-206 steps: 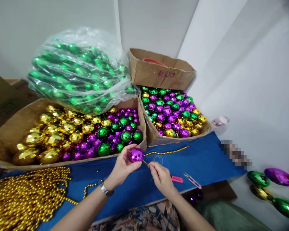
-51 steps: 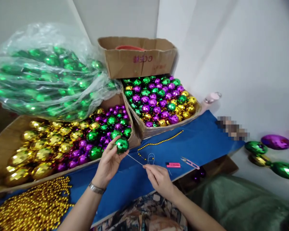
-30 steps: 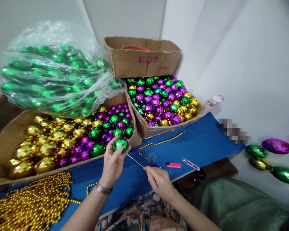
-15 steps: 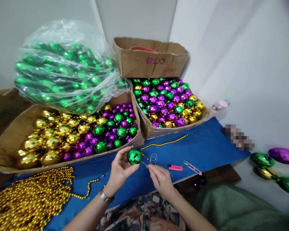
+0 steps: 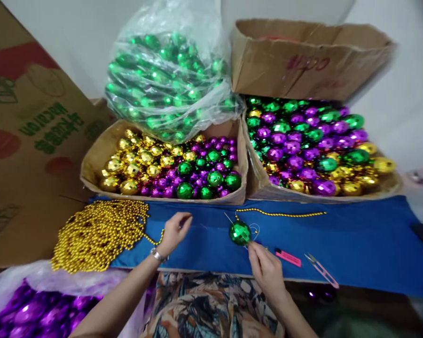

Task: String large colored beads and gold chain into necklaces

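My right hand point(image 5: 266, 267) is closed in a pinch at the lower right edge of a shiny green faceted ball point(image 5: 239, 233). A thin needle point(image 5: 228, 218) sticks out of the ball's upper left, and its other end seems to lie between those fingertips. Pale thread point(image 5: 254, 227) loops beside the ball. To the left, my left hand point(image 5: 174, 231) is held apart from the ball with thumb and fingers together; what they grip, if anything, I cannot make out. A gold bead string point(image 5: 151, 240) runs up to that hand from a heap of gold bead strings point(image 5: 98, 234).
A short gold bead strand point(image 5: 282, 214), a pink lighter point(image 5: 288, 257) and pink thread snips point(image 5: 322, 271) lie on the blue cloth point(image 5: 366, 253). Behind stand a left carton point(image 5: 193, 202) and a right carton point(image 5: 338, 199) of balls. A bag of green balls point(image 5: 169, 89) rests above.
The green ball has passed from my left hand to the needle at my right hand. My left hand has moved away to the left. The view has turned left.
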